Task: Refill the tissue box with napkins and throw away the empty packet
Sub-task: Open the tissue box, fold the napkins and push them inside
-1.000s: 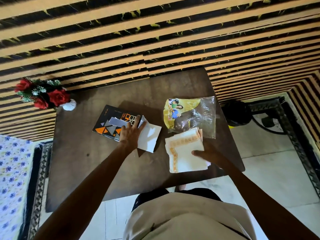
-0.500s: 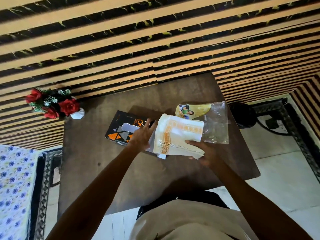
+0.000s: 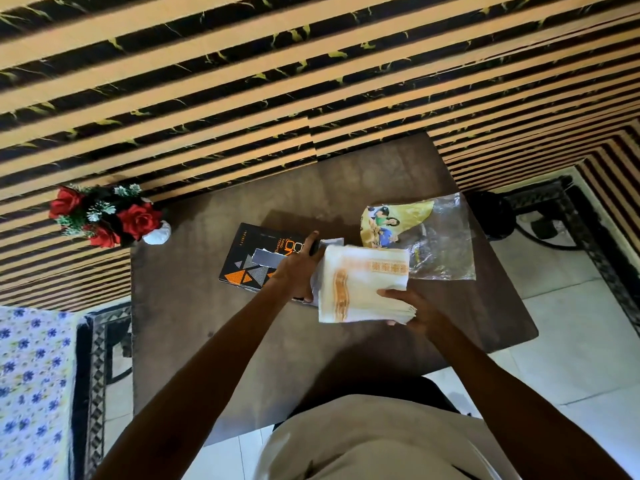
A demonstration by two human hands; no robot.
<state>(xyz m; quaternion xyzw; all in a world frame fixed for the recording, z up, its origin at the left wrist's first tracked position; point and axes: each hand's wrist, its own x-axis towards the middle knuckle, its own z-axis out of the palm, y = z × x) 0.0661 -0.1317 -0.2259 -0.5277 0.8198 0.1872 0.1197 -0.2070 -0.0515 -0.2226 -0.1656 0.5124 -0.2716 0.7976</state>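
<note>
A black tissue box (image 3: 254, 259) with orange triangles lies on the dark brown table (image 3: 214, 341). My left hand (image 3: 299, 270) rests on the box's right end, fingers curled at its opening, with a white flap beside them. My right hand (image 3: 412, 308) grips a stack of white napkins (image 3: 360, 284) with orange patterned borders, held above the table right next to the box's open end. The empty clear and yellow packet (image 3: 420, 237) lies flat on the table behind the napkins.
A white vase of red roses (image 3: 110, 216) stands at the table's far left corner. A striped wall runs behind the table. A dark round object (image 3: 493, 216) sits on the floor right of the table. A floral cloth (image 3: 31, 386) lies at the left.
My right hand lifted the napkin stack off the table and carried it left to the box's open end. My left hand stayed at the box opening.
</note>
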